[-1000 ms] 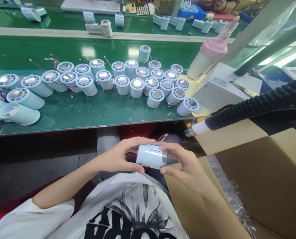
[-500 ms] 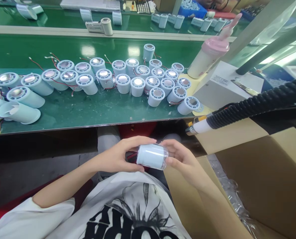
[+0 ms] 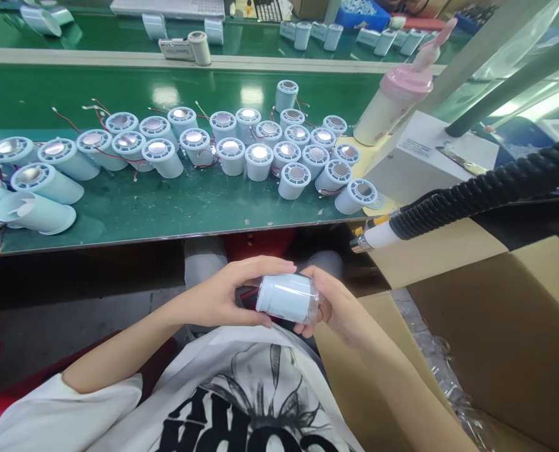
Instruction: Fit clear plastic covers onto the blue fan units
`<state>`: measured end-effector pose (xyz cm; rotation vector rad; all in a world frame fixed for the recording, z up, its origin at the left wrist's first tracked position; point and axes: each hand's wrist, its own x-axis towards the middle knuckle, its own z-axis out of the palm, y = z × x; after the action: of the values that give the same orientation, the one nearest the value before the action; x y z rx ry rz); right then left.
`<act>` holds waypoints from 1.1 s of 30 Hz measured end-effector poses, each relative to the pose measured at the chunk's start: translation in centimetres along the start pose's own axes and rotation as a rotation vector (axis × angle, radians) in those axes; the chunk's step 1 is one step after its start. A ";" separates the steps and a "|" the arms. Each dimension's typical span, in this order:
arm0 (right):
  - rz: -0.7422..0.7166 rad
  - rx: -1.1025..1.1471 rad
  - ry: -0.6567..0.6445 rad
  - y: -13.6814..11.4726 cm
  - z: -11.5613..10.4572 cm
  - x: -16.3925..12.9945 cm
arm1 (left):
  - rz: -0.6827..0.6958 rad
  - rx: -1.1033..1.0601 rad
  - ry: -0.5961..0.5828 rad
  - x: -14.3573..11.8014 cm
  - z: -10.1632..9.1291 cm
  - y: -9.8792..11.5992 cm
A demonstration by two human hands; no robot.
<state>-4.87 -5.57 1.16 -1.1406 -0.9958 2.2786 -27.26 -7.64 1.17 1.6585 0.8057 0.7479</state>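
Above my lap I hold a light blue plastic cylinder [image 3: 282, 297] lying on its side. My left hand [image 3: 225, 294] is closed around its left end, thumb below and fingers above; red wires show in the gap by the palm. A clear plastic cover [image 3: 314, 302] is sleeved over the cylinder's right part. My right hand [image 3: 340, 307] grips that cover at its right end, with curled fingertips showing beneath it. How far the cover reaches over the cylinder I cannot tell.
Several similar blue cylinders [image 3: 232, 156], some with thin wires, stand on the green bench [image 3: 189, 210]. An open cardboard box [image 3: 495, 326] with clear plastic pieces is at my right. A black corrugated hose [image 3: 486, 188] juts in above it. A pink-lidded bottle [image 3: 394, 103] stands behind.
My right hand has turned about the cover: its thumb has left the front side and its fingertips now show below. The cylinder and my left hand stay nearly in place.
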 end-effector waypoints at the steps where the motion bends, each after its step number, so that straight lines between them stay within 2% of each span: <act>1: 0.016 0.019 -0.015 0.1 0.1 0.0 | 0.017 0.015 -0.002 0.0 0.0 0.0; 7: 0.093 0.123 -0.094 0.2 0.6 0.0 | 0.097 0.058 -0.007 0.0 0.0 0.0; 13: 0.289 0.165 -0.113 -0.1 0.8 -0.1 | 0.084 0.053 0.012 0.1 0.1 0.1; 16: 0.260 0.100 -0.125 0.4 0.7 -0.1 | 0.021 -0.021 0.040 0.0 0.4 0.4; 18: 0.090 -0.033 -0.041 0.9 0.5 -0.2 | -0.077 -0.101 0.071 -0.1 0.6 0.8; 21: -0.433 -0.375 0.162 1.8 0.0 -0.4 | -0.217 -0.212 0.106 -0.1 0.7 1.4; 23: -0.790 -0.631 0.150 2.1 -0.4 -0.5 | -0.260 -0.260 0.109 -0.1 0.7 1.5; 24: -0.907 -0.734 0.108 2.1 -0.5 -0.5 | -0.271 -0.280 0.100 -0.1 0.7 1.5; 25: -0.964 -0.802 0.068 2.2 -0.7 -0.6 | -0.278 -0.297 0.086 0.0 0.6 1.5; 27: -0.906 -0.782 0.033 2.2 -0.9 -0.7 | -0.267 -0.294 0.051 0.0 0.5 1.4; 31: -0.497 -0.321 -0.034 2.1 -1.0 -1.0 | -0.194 -0.212 0.002 0.1 0.1 1.5; 33: -0.422 -0.207 -0.026 2.0 -1.1 -1.2 | -0.211 -0.251 -0.019 0.2 0.0 1.6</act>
<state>-3.33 -7.17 -0.15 -0.8749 -1.3619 1.8922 -26.97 -7.77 2.75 1.3323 0.8232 0.6558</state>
